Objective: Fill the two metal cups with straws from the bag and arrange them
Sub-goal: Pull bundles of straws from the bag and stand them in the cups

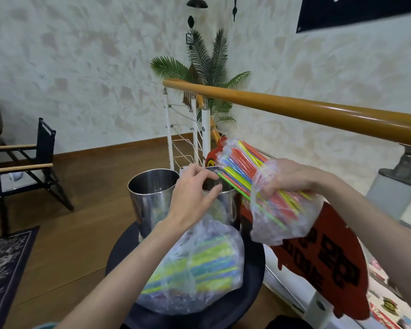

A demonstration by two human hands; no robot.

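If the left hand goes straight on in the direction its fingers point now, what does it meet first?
Most likely the straws sticking out of the bag that the right hand holds. The left hand has its fingertips just short of them, above the right metal cup. Depth is unclear.

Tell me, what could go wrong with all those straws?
The right hand holds the bag of thin straws tilted over the right metal cup; loose straws could slide out and miss it. The left hand reaches by that cup's rim and might knock it off the small black table.

Handrail (294, 108) close above cups (152, 186)
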